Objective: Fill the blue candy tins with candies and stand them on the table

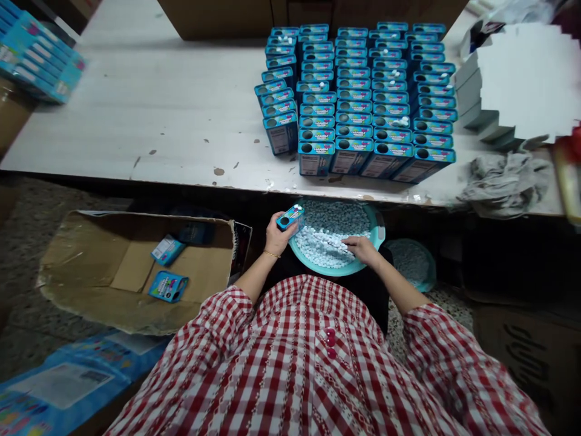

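My left hand (276, 233) is closed around a small blue box (290, 217) with a round hole in its top and a few white pellets lying on it. It is held over the left rim of a teal bowl (377, 225) on my lap, filled with small white and grey pellets (329, 233). My right hand (361, 248) rests in the pellets at the bowl's right side, fingers curled among them. Whether it holds any is hidden.
Several rows of the same blue boxes (358, 100) stand packed on the worn table (149, 115). A cardboard carton (122, 266) on the floor at my left holds a few flat boxes. A second bowl (414, 263), a grey rag (502, 181) and stacked white cartons (517, 79) lie right.
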Demonstrator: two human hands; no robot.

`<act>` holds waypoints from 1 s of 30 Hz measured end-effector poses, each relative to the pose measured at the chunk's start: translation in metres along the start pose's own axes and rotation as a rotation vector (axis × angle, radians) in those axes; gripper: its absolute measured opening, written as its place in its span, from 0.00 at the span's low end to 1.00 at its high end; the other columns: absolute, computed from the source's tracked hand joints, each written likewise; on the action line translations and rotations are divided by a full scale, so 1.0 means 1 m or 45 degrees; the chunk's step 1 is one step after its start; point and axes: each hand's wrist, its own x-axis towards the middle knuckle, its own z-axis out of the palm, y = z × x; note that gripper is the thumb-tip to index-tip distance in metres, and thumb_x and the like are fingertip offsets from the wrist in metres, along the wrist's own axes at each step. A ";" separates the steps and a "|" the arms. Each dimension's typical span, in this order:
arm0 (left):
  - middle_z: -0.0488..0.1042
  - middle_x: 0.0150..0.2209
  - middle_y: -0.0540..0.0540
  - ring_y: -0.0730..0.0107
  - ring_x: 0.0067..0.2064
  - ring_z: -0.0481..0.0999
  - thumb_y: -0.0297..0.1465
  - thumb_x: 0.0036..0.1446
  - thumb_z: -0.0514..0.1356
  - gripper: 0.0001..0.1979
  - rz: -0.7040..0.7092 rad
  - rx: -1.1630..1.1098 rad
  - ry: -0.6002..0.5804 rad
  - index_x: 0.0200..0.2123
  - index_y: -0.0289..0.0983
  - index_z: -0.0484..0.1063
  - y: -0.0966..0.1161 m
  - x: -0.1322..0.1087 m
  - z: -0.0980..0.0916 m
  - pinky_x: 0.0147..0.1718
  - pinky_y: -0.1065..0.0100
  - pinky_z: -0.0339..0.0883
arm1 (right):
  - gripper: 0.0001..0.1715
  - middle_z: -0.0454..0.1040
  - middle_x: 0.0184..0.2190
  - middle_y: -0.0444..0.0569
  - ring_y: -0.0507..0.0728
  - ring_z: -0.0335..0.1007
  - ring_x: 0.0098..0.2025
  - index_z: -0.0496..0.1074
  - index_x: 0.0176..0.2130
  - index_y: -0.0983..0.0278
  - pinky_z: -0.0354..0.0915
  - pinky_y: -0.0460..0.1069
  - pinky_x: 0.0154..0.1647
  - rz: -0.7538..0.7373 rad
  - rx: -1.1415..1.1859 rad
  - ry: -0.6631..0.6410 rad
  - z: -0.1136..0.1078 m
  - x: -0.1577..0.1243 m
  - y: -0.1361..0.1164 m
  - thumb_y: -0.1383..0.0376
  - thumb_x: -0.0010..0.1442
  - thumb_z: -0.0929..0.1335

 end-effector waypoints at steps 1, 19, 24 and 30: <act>0.73 0.35 0.48 0.71 0.35 0.73 0.35 0.43 0.64 0.20 0.025 0.022 -0.024 0.40 0.36 0.66 0.002 0.000 0.001 0.37 0.70 0.67 | 0.19 0.76 0.38 0.51 0.55 0.71 0.40 0.76 0.41 0.66 0.64 0.48 0.43 -0.026 0.078 0.025 -0.010 -0.006 -0.004 0.71 0.51 0.63; 0.72 0.47 0.42 0.59 0.50 0.71 0.23 0.44 0.60 0.23 0.264 0.286 -0.467 0.47 0.37 0.65 0.017 -0.013 0.037 0.50 0.59 0.64 | 0.19 0.75 0.38 0.59 0.63 0.72 0.40 0.74 0.39 0.65 0.64 0.53 0.37 0.056 -0.994 -0.240 -0.088 -0.022 -0.170 0.72 0.53 0.59; 0.72 0.47 0.44 0.60 0.50 0.71 0.24 0.45 0.61 0.22 0.280 0.288 -0.457 0.47 0.39 0.65 0.016 -0.012 0.036 0.50 0.59 0.64 | 0.18 0.74 0.39 0.61 0.64 0.72 0.40 0.74 0.41 0.67 0.65 0.54 0.38 0.053 -1.045 -0.271 -0.089 -0.020 -0.185 0.72 0.55 0.59; 0.72 0.47 0.43 0.61 0.49 0.71 0.26 0.47 0.60 0.21 0.339 0.320 -0.432 0.47 0.38 0.65 0.021 -0.017 0.029 0.50 0.59 0.64 | 0.20 0.74 0.40 0.54 0.59 0.71 0.39 0.74 0.42 0.61 0.63 0.50 0.37 0.038 -1.015 -0.155 -0.108 -0.046 -0.162 0.72 0.54 0.59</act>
